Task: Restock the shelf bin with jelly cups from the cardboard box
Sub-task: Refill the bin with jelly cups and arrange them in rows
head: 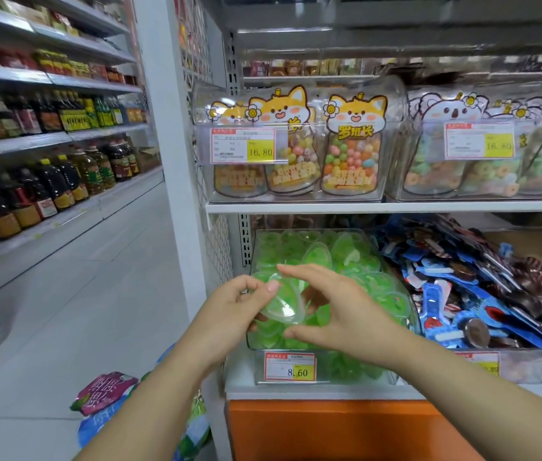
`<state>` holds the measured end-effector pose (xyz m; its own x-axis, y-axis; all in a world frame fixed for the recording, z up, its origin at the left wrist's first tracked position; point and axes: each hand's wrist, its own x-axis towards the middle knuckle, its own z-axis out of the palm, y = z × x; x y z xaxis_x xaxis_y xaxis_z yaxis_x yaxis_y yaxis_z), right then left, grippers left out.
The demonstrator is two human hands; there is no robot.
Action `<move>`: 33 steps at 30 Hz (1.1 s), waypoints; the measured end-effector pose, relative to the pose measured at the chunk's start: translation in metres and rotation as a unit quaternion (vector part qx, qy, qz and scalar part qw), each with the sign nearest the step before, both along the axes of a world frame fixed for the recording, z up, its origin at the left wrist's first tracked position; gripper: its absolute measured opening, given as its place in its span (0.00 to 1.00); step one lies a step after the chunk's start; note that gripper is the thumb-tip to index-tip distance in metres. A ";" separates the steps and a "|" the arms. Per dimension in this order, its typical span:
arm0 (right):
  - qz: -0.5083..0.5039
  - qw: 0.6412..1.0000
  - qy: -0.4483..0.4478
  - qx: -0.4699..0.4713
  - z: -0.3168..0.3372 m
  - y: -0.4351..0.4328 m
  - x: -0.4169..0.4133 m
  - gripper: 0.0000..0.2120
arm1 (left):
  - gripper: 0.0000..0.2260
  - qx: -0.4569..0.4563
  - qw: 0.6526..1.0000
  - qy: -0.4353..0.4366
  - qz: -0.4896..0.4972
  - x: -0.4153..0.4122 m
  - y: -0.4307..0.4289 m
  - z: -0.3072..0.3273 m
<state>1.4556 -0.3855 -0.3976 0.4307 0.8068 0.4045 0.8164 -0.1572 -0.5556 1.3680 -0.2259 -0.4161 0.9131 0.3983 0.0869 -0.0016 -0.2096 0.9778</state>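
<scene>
**Placing one jelly cup into an already well-filled bin**

Pinching a single green jelly cup (279, 304) by its rim with the left hand (236, 311), thumb and forefinger curled on the near edge, just above the front of the clear shelf bin (346, 369). Reaching across with the right hand (342, 314), fingers straight and relaxed, gripping nothing. Impossible to tell whether touching the cup or merely hovering over it.

Probably best done so: lower the cup flat onto the heap near the front left corner and let go only once seated. Use the flat right palm to nudge neighbours back from the low front wall and stop any sliding out. Avoid squeezing the soft sides.

Counting:
- One cup in hand.
- One bin of green cups, heaped too thickly to number.
- Three cat-printed pouches (352, 144) in the upper left bin (394, 134).
- Three readable price tags (290, 367), two at 16.80 and one at 8.60.
- No cardboard box identifiable for certain.
</scene>
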 end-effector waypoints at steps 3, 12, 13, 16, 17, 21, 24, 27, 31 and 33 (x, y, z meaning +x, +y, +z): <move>0.013 0.998 0.058 -0.009 0.005 0.002 0.001 0.36 | 0.17 0.028 1.000 -0.012 -0.008 0.002 0.000 0.005; 0.004 0.987 0.158 0.009 0.009 0.016 0.037 0.34 | 0.20 0.086 0.995 -0.024 0.042 0.037 0.009 0.013; 0.002 0.989 0.148 0.014 0.009 0.020 0.042 0.33 | 0.22 0.090 0.994 -0.025 0.056 0.041 0.010 0.013; -0.019 0.993 0.113 0.040 0.013 0.029 0.057 0.30 | 0.24 0.090 0.990 -0.041 0.100 0.053 0.009 0.014; -0.027 0.992 0.115 0.047 0.015 0.033 0.062 0.28 | 0.24 0.075 0.988 -0.055 0.119 0.058 0.009 0.015; -0.046 0.992 0.110 0.044 0.019 0.045 0.080 0.17 | 0.17 0.029 0.976 -0.089 0.196 0.081 0.018 0.014; -0.079 0.994 0.071 0.015 0.017 0.056 0.093 0.18 | 0.13 0.063 0.971 -0.074 0.218 0.097 0.025 0.006; -0.109 0.994 0.023 -0.024 0.014 0.070 0.106 0.25 | 0.09 0.115 0.967 -0.057 0.221 0.110 0.030 -0.002; -0.112 0.988 0.043 -0.092 0.018 0.087 0.124 0.24 | 0.13 0.142 0.967 -0.022 0.209 0.124 0.042 -0.012; -0.120 0.986 0.051 -0.104 0.018 0.096 0.134 0.28 | 0.14 0.147 0.964 -0.021 0.219 0.129 0.049 -0.018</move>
